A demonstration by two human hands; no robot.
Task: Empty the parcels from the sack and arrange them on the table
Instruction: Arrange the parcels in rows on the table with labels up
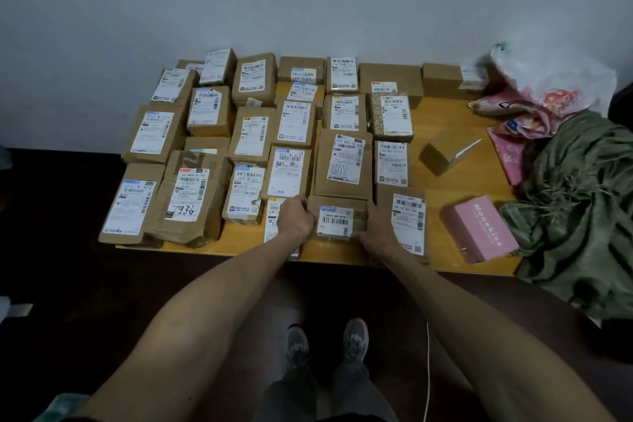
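Both hands are on a small brown box at the front edge of the table, well to the left of the pink box. The left hand curls its fingers round the box's left end. The right hand clasps the right end, on the side nearer the pink box. The box sits level, label up, and appears to rest on the table or just above it.

The step looks like slotting this box into the front row. To do it well, keep the two-handed grip even and slide the box squarely back until it meets the bigger parcel behind it. Its pink-box side should close up against the flat labelled parcel without riding onto it. Keep the barcode label facing up like the others.

A tilted brown box lies loose behind the pink box, toward the wall. The green sack is slumped just right of the pink box. Both boxes probably need placing next, and whether the sack holds more cannot be seen.
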